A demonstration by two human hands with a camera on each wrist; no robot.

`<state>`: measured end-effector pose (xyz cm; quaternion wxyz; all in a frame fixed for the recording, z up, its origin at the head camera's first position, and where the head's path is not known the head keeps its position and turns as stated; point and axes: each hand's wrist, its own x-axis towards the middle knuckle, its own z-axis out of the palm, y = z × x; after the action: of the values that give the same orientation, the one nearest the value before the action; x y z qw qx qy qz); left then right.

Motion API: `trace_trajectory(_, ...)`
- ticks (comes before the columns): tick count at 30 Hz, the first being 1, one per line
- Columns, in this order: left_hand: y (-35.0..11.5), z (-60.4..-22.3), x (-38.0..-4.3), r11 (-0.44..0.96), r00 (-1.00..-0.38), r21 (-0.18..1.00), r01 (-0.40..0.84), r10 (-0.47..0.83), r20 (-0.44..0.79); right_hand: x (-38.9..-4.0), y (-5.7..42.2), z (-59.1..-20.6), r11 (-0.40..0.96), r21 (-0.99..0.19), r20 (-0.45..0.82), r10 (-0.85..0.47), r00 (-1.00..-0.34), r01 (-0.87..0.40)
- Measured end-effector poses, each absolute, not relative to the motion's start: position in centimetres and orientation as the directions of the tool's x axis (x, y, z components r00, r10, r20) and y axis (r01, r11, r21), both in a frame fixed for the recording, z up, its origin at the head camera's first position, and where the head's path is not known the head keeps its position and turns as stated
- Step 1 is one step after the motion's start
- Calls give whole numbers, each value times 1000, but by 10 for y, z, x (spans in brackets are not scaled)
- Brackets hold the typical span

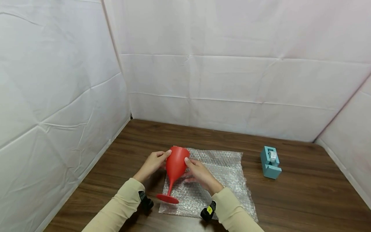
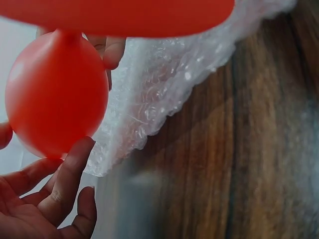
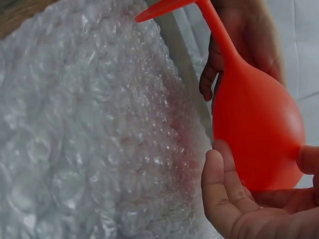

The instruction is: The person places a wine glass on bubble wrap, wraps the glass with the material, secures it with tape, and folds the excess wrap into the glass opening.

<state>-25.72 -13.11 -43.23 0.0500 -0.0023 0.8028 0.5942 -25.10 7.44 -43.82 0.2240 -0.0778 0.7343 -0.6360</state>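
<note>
A red wine goblet [image 1: 176, 163] is held tilted above a sheet of bubble wrap [image 1: 223, 174], its foot toward the person. At the bowl's left side my left hand [image 1: 153, 164] grips near the rim, thumb on the near face. My right hand [image 1: 201, 174] holds the opposite side of the bowl the same way. In the left wrist view the goblet's foot [image 2: 129, 17] fills the top, with the bowl [image 2: 57, 94] beyond it. The right wrist view shows thumb and fingers [image 3: 219, 184] around the bowl [image 3: 259, 129], and the stem slanting up.
A light blue tape dispenser [image 1: 271, 162] with a roll of clear tape stands to the right of the bubble wrap on the dark wooden table [image 1: 307, 187]. White cloth walls [image 1: 232, 80] enclose the table at the back and both sides.
</note>
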Motion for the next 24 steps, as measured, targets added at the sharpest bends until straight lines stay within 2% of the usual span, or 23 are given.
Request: trace_trajectory(24,-132,-441,-262,377,-985,917,-130,53,-162,-257,72,-449,229,-943,-313,-372,-874,240)
